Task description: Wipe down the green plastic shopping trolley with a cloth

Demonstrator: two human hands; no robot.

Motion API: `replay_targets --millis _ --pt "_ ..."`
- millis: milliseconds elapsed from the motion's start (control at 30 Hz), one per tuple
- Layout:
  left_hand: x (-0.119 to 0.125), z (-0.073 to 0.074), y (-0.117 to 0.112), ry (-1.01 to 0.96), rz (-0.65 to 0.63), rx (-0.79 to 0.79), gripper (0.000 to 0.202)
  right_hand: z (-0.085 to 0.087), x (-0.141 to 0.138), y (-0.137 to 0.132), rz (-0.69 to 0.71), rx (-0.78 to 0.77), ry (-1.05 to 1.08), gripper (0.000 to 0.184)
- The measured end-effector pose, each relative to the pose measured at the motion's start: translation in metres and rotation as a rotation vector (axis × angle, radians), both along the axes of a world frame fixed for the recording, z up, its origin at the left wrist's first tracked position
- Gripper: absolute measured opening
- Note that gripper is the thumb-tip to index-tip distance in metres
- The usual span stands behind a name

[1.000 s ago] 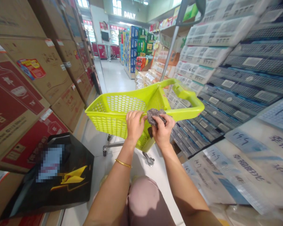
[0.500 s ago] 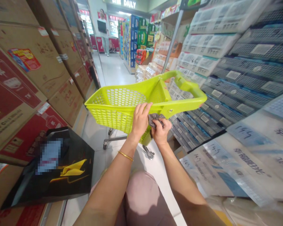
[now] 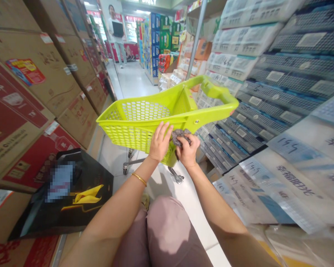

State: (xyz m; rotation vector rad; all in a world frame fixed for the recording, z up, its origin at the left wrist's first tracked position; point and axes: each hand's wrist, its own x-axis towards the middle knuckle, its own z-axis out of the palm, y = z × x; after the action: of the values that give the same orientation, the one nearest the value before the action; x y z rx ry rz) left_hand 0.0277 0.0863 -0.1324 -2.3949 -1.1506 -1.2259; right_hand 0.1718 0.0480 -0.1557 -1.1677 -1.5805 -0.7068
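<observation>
A lime-green shopping cart with a perforated plastic basket stands on its wheels in front of me, its handle towards the right. My left hand rests on the near side wall of the basket just below the rim, fingers stretched out. In my right hand is a crumpled grey cloth, pressed against the cart's side below the handle joint. The fingers are bent over the cloth. Part of the cart's frame is hidden behind my hands.
Stacked cardboard boxes line the left, with a black bag in front of them. Packs of tissue paper are piled at the right. A person holding a dark flat object stands down the aisle.
The cart and both hands appear slightly higher and further left in view. My right hand, with the cloth, stays at the cart's side. The distant person appears nearer.
</observation>
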Motion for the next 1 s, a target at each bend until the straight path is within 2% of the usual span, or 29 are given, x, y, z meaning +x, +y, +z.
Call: replay_targets --millis 133,200,267,367,567,633,700,767,833,1000 --pt "-0.002 -0.019 0.001 0.192 -0.095 0.010 0.025 0.028 -0.002 0.005 -0.049 0.050 0.065 0.024" --pt "-0.003 -0.022 0.003 0.296 -0.141 0.023 0.025 0.033 -0.002 0.009 -0.058 0.056 0.089 0.026" --pt "-0.005 -0.024 0.006 0.368 -0.161 0.045 0.026 0.031 -0.001 0.013 -0.066 0.039 0.090 0.027" --pt "-0.008 -0.026 0.008 0.433 -0.170 0.083 0.026 0.011 0.000 0.016 -0.059 -0.022 0.061 0.027" --pt "-0.011 -0.029 0.014 0.483 -0.199 0.198 0.023 -0.050 0.002 0.008 -0.023 -0.130 -0.007 0.021" --pt "-0.011 -0.030 0.017 0.471 -0.215 0.224 0.022 -0.063 0.002 0.005 -0.003 -0.115 -0.029 0.020" --pt "-0.011 -0.030 0.019 0.461 -0.224 0.235 0.022 -0.067 0.003 0.004 0.004 -0.108 -0.039 0.020" --pt "-0.011 -0.030 0.020 0.467 -0.219 0.232 0.023 -0.064 0.004 0.005 0.007 -0.109 -0.041 0.020" --pt "-0.010 -0.031 0.021 0.478 -0.206 0.227 0.024 -0.052 0.005 0.008 0.005 -0.077 -0.040 0.020" --pt "-0.009 -0.031 0.025 0.430 -0.229 0.294 0.024 0.002 0.011 0.022 -0.034 0.088 -0.005 0.021"
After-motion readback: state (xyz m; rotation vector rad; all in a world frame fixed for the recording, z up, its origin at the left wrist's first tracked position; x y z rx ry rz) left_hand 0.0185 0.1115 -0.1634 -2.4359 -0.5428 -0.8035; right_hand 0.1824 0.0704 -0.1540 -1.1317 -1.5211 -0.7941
